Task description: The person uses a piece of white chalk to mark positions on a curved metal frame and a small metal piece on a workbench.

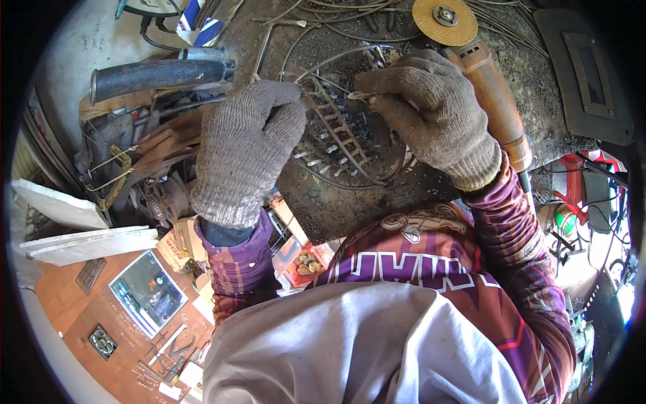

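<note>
A dark, gritty tabletop [323, 219] fills the upper centre. A black welding shield [582, 74] lies at its right edge. Just beside the right hand [431, 111] rests an orange-brown grinder [494, 101], its disc pointing away, perhaps parked there to stay within reach. Both hands, in grey-brown knitted gloves, face each other, likely for close two-handed control. The left hand [245, 151] has curled fingers; I cannot tell whether they grip anything. Between and below the hands, a ladder-shaped metal frame [340, 128] lies among short metal bits [316, 161]. Smallest, a pale sliver [359, 95] is pinched in the right hand's fingertips, seemingly for precision.
</note>
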Available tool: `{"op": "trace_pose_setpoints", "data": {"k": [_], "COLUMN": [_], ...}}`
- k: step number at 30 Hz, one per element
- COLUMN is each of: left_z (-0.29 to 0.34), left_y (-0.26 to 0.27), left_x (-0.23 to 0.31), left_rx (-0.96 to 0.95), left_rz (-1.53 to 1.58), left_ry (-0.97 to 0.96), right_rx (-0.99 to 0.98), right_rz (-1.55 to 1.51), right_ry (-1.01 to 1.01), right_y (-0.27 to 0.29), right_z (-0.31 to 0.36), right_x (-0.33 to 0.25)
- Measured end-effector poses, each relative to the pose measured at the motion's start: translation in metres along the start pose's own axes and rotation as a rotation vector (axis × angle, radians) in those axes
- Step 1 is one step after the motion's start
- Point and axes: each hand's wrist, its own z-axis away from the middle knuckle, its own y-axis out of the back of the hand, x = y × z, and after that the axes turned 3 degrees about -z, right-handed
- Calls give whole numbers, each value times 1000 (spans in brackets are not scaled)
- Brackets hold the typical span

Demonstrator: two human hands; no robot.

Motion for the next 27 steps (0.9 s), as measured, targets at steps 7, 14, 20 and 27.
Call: {"op": "trace_pose_setpoints", "data": {"k": [7, 14, 20, 27], "left_z": [1, 1, 1, 1], "left_y": [-1, -1, -2, -3], "left_x": [1, -1, -4, -4], "left_rx": [36, 17, 24, 40], "left_rz": [-38, -55, -57, -52], "left_ry": [-56, -25, -15, -39], "right_rx": [-11, -4, -4, -16], "right_rz": [-14, -42, -13, -8], "right_ry": [-14, -3, -1, 0], "right_y": [-1, -3, -7, -8], "right_z": [0, -1, -1, -1], "right_x": [-2, -2, -1, 0]}}
